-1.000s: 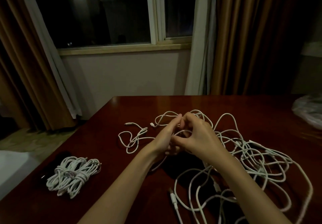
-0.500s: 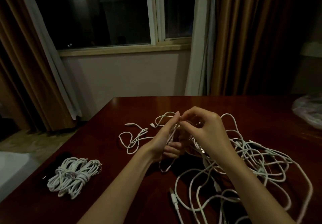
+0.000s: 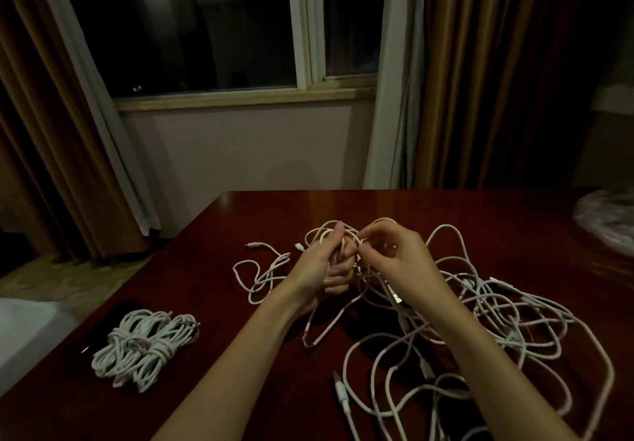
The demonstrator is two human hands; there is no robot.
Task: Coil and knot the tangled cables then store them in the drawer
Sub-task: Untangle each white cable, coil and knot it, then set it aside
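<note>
The left hand (image 3: 317, 269) is raised above the table (image 3: 212, 289), its fingers curled around several turns of a white cable (image 3: 329, 320). The right hand (image 3: 399, 258) is just beside it, and pinches the same cable between thumb and fingertips. From the hands this cable hangs down to the loose tangle of white cables (image 3: 480, 330), which spreads over the right part of the table. Near the left edge lie the coiled bundles (image 3: 144, 348), well apart from the hands
</note>
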